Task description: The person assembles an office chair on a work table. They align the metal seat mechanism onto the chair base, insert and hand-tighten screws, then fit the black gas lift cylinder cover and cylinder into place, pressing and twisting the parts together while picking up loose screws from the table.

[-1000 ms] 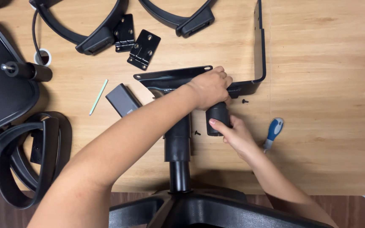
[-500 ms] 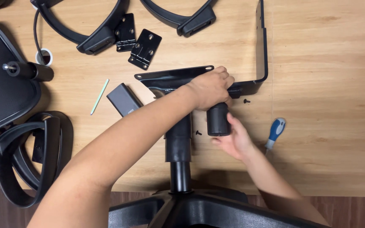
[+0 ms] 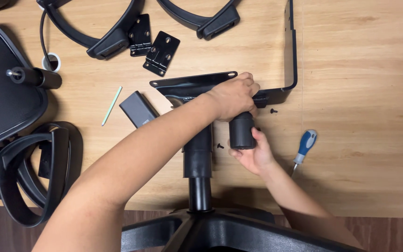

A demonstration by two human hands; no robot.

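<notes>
My left hand point(image 3: 234, 95) reaches in from the lower left and grips the right end of a black metal mechanism plate point(image 3: 190, 85). The plate sits on top of a black gas-lift column point(image 3: 198, 158), which rises from the chair base point(image 3: 220, 233) at the bottom edge. Just under that hand hangs a short black cylinder knob point(image 3: 242, 131). My right hand point(image 3: 253, 153) cups the knob from below, fingers curled around its lower end. How the knob joins the plate is hidden by my left hand.
A black L-shaped bracket point(image 3: 294, 56) lies beside the plate, with a blue-handled screwdriver point(image 3: 305, 143) and two small screws point(image 3: 273, 110) nearby. Two armrests point(image 3: 113, 39), hinge plates point(image 3: 163, 52), a dark grey box point(image 3: 137, 108), a green stick point(image 3: 112, 105) and the mesh backrest point(image 3: 1, 102) lie to the left.
My right hand has slid from the side of the knob to cup it from beneath. My left hand stays on the plate.
</notes>
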